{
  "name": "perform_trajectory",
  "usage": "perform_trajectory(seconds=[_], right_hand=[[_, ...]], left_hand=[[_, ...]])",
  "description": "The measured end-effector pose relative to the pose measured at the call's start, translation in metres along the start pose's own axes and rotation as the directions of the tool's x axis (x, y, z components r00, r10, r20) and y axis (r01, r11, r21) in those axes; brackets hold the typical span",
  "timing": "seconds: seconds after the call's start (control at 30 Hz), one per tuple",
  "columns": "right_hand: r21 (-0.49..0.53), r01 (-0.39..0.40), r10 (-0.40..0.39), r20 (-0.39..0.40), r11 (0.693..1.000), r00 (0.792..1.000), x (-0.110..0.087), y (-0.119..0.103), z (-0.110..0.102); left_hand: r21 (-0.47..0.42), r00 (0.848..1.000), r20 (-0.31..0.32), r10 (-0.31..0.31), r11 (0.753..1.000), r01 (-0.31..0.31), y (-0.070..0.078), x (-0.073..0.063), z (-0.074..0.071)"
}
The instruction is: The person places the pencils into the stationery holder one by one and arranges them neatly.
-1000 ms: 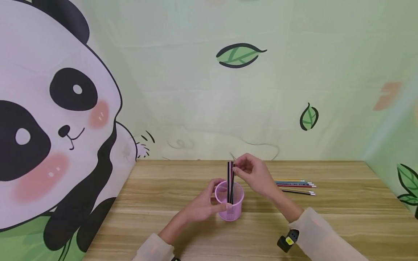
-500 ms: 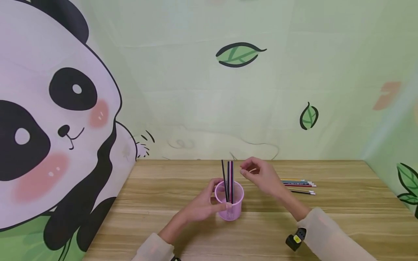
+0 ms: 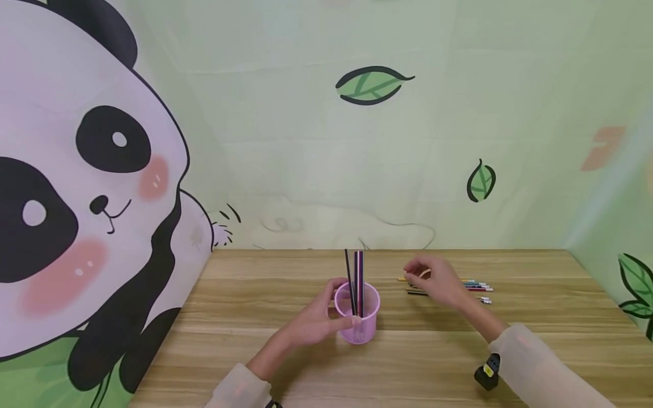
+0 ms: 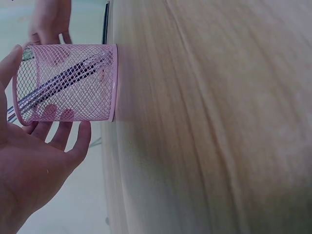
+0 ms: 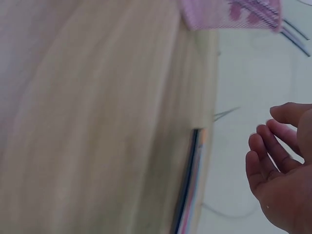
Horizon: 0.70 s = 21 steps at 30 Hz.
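A pink mesh pencil cup (image 3: 371, 324) stands upright on the wooden table. My left hand (image 3: 317, 322) grips its side, thumb at the near rim and fingers around the far side. In the left wrist view, the fingers (image 4: 82, 139) curl along the mesh wall of the cup (image 4: 97, 105). Several dark striped pencils (image 3: 359, 272) lean inside it, their tops sticking out above the rim. To the right, my right hand (image 3: 442, 281) hovers over a row of loose pencils (image 3: 482, 289). Its fingers (image 5: 258, 168) are loosely bent with nothing between them, apart from the pencils (image 5: 189, 180).
The wooden table (image 3: 285, 368) meets a pale green backdrop (image 3: 285, 141) printed with leaves at its far edge. A large panda picture (image 3: 117, 198) covers the left side. A small black device (image 3: 487, 371) sits at the right sleeve.
My right hand has let go of a dark pencil in the cup and moved right, over the loose pencils. That pencil now leans left. My left hand keeps its hold on the cup.
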State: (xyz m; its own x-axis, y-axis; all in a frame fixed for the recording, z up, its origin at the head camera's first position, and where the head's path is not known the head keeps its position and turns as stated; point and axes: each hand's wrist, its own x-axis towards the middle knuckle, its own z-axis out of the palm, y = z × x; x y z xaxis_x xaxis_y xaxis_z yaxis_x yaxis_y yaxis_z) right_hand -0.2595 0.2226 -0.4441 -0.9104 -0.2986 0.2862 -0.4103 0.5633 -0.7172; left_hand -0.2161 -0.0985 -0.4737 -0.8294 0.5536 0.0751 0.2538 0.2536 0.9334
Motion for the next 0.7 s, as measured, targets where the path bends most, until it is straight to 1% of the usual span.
perform_trajectory(seconds=[0.13,0.23,0.33,0.53,0.7], right_hand=[[-0.077,-0.003,0.006,0.041,0.997,0.999,-0.007,0.015,0.002],[-0.138,0.014,-0.003,0.075,0.99,0.997,-0.011,0.026,0.005],[-0.171,0.035,-0.019,0.094,0.985,0.995,-0.014,0.033,0.008],[-0.224,0.085,-0.062,0.106,0.971,0.992,-0.018,0.038,0.009],[-0.266,0.085,-0.058,0.11,0.96,0.992,-0.019,0.039,0.01]], left_hand=[[-0.001,1.0,0.002,0.005,1.0,-0.005,0.0,0.0,0.0],[0.001,1.0,0.002,0.003,1.0,-0.003,0.0,0.0,0.0],[0.009,1.0,0.0,0.004,1.0,-0.004,0.001,0.0,-0.001],[0.015,1.0,0.004,0.003,1.0,-0.003,0.001,0.001,-0.002],[0.005,1.0,0.008,-0.014,1.0,0.014,0.0,0.001,-0.001]])
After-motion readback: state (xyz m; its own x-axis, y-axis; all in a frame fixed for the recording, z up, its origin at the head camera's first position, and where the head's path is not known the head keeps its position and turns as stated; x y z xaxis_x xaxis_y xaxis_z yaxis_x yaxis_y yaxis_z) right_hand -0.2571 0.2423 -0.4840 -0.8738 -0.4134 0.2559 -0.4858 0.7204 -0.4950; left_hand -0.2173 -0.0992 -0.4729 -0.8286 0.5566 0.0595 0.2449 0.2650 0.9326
